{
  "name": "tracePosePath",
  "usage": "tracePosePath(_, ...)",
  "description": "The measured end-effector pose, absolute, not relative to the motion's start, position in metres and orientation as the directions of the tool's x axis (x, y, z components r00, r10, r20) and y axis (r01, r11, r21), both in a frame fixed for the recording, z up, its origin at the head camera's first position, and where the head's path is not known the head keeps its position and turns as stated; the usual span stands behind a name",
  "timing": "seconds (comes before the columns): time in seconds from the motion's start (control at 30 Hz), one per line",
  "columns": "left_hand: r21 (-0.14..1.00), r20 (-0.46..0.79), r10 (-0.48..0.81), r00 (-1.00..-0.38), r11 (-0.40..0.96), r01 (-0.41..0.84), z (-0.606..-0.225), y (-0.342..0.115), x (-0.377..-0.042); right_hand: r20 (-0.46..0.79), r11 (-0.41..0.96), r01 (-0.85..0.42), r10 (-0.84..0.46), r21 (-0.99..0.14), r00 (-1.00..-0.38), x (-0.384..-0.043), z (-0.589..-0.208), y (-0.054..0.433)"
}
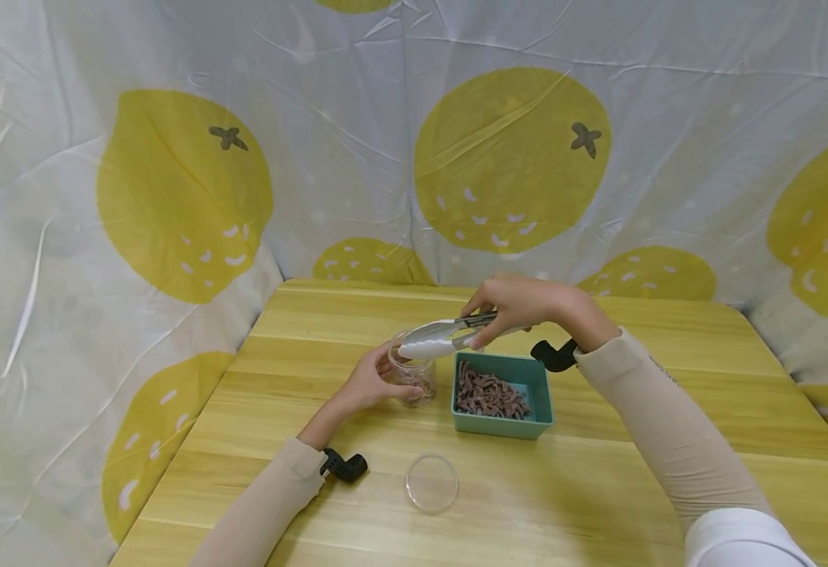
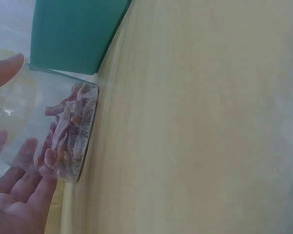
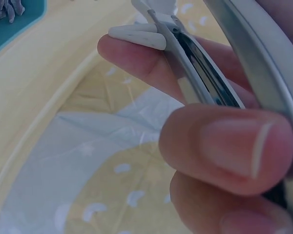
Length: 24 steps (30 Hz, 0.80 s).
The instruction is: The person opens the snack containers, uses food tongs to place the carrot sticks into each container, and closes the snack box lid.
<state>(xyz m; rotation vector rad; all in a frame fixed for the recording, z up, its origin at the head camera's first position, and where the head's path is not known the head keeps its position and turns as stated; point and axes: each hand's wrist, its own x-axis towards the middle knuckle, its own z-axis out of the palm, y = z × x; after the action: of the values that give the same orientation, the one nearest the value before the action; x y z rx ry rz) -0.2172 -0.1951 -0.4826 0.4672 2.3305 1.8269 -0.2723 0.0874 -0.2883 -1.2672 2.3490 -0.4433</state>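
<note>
My left hand (image 1: 364,384) holds a clear round jar (image 1: 402,370) from its left side, the thumb in front and fingers behind. Brownish-red dried meat strips (image 2: 68,134) lie in the bottom of the jar, seen in the left wrist view. My right hand (image 1: 520,303) grips metal tongs (image 1: 465,331) with white tips, which sit over the jar's mouth. Whether a strip is between the tips cannot be made out. Right of the jar stands a teal rectangular box (image 1: 503,429) with more strips (image 1: 488,391), heaped mostly toward its left.
A clear round lid (image 1: 432,482) lies flat on the wooden table (image 1: 314,496), nearer than the jar and box. Behind the table hangs a pale cloth (image 1: 357,157) printed with yellow lemons. Each wrist carries a black camera mount (image 1: 346,466).
</note>
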Motion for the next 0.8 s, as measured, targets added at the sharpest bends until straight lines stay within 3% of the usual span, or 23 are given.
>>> tracePosePath(0.43,0.962,0.111,0.343,-0.933,0.197,0.187,-0.485,-0.195,-0.22,-0.186,0.528,-0.657,-0.835,-0.539,-0.518,-0.274,-0.292,0.106)
tracePosePath(0.63,0.967,0.11,0.353,-0.929,0.176,0.181,-0.485,-0.195,-0.22,-0.128,0.538,-0.67,-0.819,-0.511,-0.559,-0.268,-0.293,0.123)
tracePosePath(0.8,0.965,0.126,0.361,-0.924,0.172,0.199,-0.485,-0.194,-0.221,-0.071,0.52,-0.707,-0.826,-0.48,-0.559,-0.261,-0.297,0.138)
